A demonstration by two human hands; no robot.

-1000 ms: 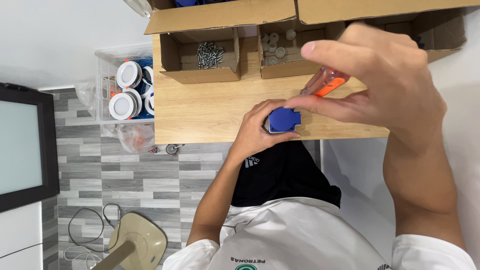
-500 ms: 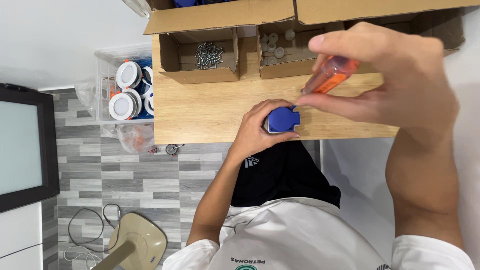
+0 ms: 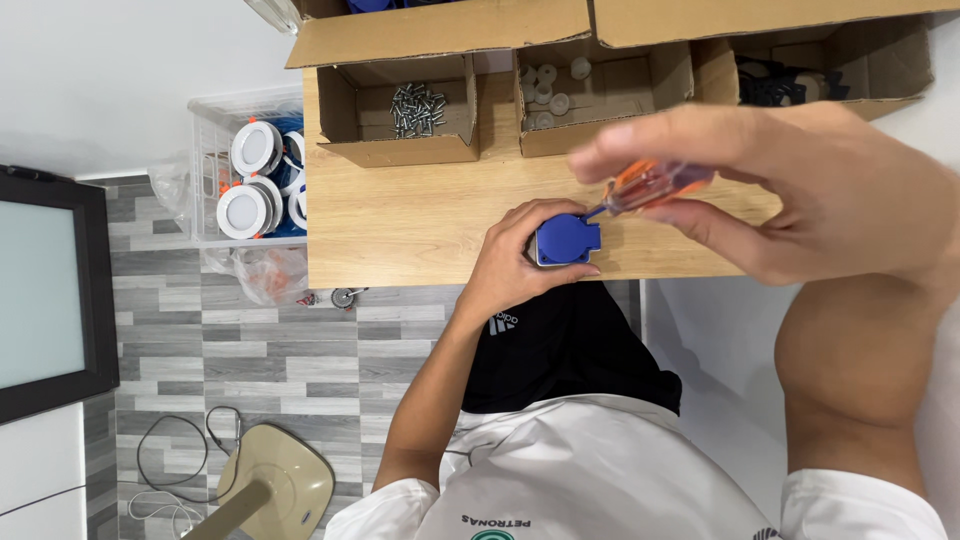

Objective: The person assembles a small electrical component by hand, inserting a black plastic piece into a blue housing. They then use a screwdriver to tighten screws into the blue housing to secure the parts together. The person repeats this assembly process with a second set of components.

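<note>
Upper centre: a wooden bench [image 3: 400, 215] carrying open cardboard boxes, one with screws [image 3: 418, 108], one with white washers [image 3: 548, 95]. Upper left: a clear crate [image 3: 215, 135] of round white lamps [image 3: 243, 210]. Lower left: grey floor tiles [image 3: 250, 350].

Right hand [image 3: 800, 200] blurred, covers most of the orange-handled screwdriver [image 3: 650, 185]; tip hidden at the blue plastic socket block [image 3: 566, 238]. Far cardboard boxes [image 3: 760, 60] cut off by top edge; contents too small to tell.

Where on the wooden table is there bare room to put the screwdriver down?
Bare wood lies on the table between the screw box and its near edge, left of the left hand. Crowded: the boxes along the far side.
</note>
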